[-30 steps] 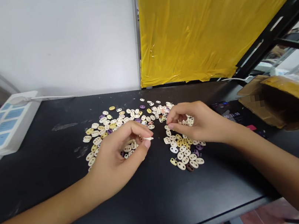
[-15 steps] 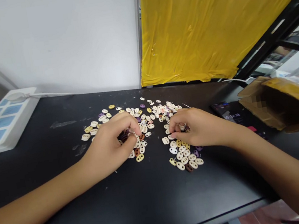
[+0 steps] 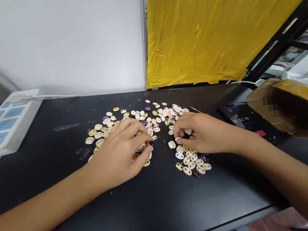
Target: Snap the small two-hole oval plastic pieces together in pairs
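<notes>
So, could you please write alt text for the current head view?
A person's left hand and right hand curve over small, mostly cream oval pieces on a black table. A phone and open cardboard box are at right, a white power strip at left.

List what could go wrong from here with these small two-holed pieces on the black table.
1. The left hand covers much of the left cluster, so a brush could scatter pieces.
2. The left cluster and the right cluster nearly meet beyond the hands with no divider, so pieces might mix.
3. A thin item, apparently pointed, lies just beyond the right hand; reaching forward might mean a prick.
</notes>
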Action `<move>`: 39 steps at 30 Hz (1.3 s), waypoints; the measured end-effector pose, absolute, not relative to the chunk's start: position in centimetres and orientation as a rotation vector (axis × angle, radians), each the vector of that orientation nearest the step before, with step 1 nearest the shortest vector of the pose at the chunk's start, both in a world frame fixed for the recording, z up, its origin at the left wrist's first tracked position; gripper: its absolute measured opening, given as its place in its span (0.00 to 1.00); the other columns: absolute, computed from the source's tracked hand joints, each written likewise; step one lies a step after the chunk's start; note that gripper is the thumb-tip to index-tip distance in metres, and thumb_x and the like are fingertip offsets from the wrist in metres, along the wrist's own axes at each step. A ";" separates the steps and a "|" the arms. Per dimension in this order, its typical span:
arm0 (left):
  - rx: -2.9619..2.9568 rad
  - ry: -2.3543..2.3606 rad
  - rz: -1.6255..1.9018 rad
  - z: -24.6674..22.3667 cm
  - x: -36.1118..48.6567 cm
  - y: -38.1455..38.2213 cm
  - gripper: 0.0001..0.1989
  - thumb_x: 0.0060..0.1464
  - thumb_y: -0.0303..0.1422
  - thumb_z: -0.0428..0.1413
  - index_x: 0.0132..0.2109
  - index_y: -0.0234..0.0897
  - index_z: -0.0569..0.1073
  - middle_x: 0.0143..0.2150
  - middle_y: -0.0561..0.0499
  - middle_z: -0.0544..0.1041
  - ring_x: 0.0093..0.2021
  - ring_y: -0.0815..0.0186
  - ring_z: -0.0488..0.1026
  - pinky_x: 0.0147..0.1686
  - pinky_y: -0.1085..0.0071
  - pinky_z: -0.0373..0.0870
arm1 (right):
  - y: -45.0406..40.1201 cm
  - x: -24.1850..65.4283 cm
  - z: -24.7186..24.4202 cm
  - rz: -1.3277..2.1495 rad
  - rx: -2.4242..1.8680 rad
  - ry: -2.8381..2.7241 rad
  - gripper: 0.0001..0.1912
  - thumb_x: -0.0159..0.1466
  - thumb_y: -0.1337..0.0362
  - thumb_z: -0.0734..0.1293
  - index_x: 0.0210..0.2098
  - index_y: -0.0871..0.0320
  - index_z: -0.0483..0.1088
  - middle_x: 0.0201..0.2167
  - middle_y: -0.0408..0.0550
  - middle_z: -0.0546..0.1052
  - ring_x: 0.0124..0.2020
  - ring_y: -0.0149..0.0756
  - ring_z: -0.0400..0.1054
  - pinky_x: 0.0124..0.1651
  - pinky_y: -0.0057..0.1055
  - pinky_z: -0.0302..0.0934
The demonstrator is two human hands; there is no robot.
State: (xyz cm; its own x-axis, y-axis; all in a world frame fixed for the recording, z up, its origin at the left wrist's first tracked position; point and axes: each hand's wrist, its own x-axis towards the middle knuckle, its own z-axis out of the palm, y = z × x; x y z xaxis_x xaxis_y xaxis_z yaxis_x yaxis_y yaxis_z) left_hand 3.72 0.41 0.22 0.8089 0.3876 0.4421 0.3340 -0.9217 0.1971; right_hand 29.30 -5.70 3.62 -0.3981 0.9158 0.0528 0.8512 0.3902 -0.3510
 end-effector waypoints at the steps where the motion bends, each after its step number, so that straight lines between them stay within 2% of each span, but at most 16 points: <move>1: 2.889 0.585 0.735 0.2 3.7 0.4 0.09 0.65 0.31 0.54 0.44 0.37 0.80 0.45 0.45 0.76 0.54 0.53 0.69 0.57 0.53 0.65 | -5.7 29.2 3.6 0.379 -1.556 -2.408 0.05 0.60 0.74 0.69 0.32 0.58 0.73 0.32 0.44 0.77 0.39 0.37 0.69 0.43 0.32 0.60; 6: 2.928 0.582 0.731 0.4 3.6 -0.2 0.09 0.65 0.32 0.55 0.44 0.37 0.80 0.46 0.45 0.76 0.53 0.52 0.70 0.55 0.52 0.66 | -5.8 29.0 3.6 0.361 -1.520 -2.335 0.04 0.64 0.73 0.68 0.33 0.58 0.72 0.33 0.44 0.78 0.38 0.35 0.70 0.43 0.31 0.60; 10: 2.978 0.610 0.713 0.7 3.7 -0.9 0.08 0.63 0.34 0.57 0.42 0.37 0.80 0.44 0.46 0.76 0.51 0.51 0.71 0.52 0.51 0.65 | -5.9 28.7 3.4 0.443 -1.431 -2.196 0.04 0.66 0.71 0.68 0.40 0.58 0.74 0.35 0.43 0.80 0.34 0.31 0.71 0.40 0.29 0.61; 13: 2.980 0.605 0.693 0.7 3.8 -1.1 0.08 0.64 0.31 0.54 0.41 0.38 0.79 0.43 0.47 0.76 0.50 0.53 0.71 0.51 0.52 0.65 | -5.9 28.4 3.1 0.472 -1.355 -2.160 0.06 0.67 0.70 0.67 0.42 0.58 0.75 0.38 0.45 0.81 0.36 0.32 0.73 0.41 0.29 0.63; 23: 2.980 0.478 0.699 0.1 4.1 -0.9 0.09 0.68 0.26 0.49 0.41 0.36 0.74 0.41 0.47 0.76 0.49 0.56 0.70 0.50 0.57 0.63 | -6.0 28.0 2.9 0.710 -1.355 -2.051 0.08 0.67 0.68 0.66 0.43 0.58 0.76 0.37 0.46 0.81 0.36 0.33 0.73 0.40 0.30 0.66; 27: 2.919 0.387 0.733 0.3 4.2 -1.1 0.07 0.67 0.25 0.51 0.40 0.36 0.71 0.41 0.47 0.77 0.50 0.56 0.72 0.52 0.57 0.65 | -6.0 27.9 2.9 0.867 -1.349 -1.936 0.08 0.67 0.68 0.66 0.43 0.59 0.77 0.40 0.48 0.82 0.41 0.36 0.75 0.43 0.32 0.68; 29: 2.817 0.371 0.806 0.4 4.1 -1.3 0.06 0.66 0.23 0.52 0.38 0.36 0.70 0.41 0.48 0.77 0.49 0.59 0.73 0.52 0.60 0.66 | -5.9 27.9 2.8 0.975 -1.330 -1.847 0.08 0.67 0.67 0.66 0.43 0.60 0.77 0.38 0.48 0.81 0.39 0.35 0.75 0.44 0.33 0.69; 33: 2.586 0.412 0.864 0.4 4.0 -1.6 0.08 0.62 0.21 0.53 0.36 0.38 0.68 0.38 0.52 0.76 0.43 0.65 0.74 0.47 0.66 0.69 | -5.9 27.7 2.4 1.207 -1.286 -1.657 0.07 0.65 0.68 0.67 0.43 0.60 0.75 0.34 0.46 0.79 0.37 0.34 0.77 0.44 0.33 0.70; 39: 2.406 0.554 0.824 0.4 4.1 -1.6 0.05 0.61 0.25 0.55 0.37 0.39 0.73 0.35 0.55 0.79 0.35 0.68 0.76 0.37 0.71 0.69 | -6.5 27.0 2.7 1.484 -1.270 -1.466 0.08 0.62 0.67 0.73 0.41 0.59 0.73 0.33 0.46 0.82 0.36 0.32 0.79 0.39 0.27 0.73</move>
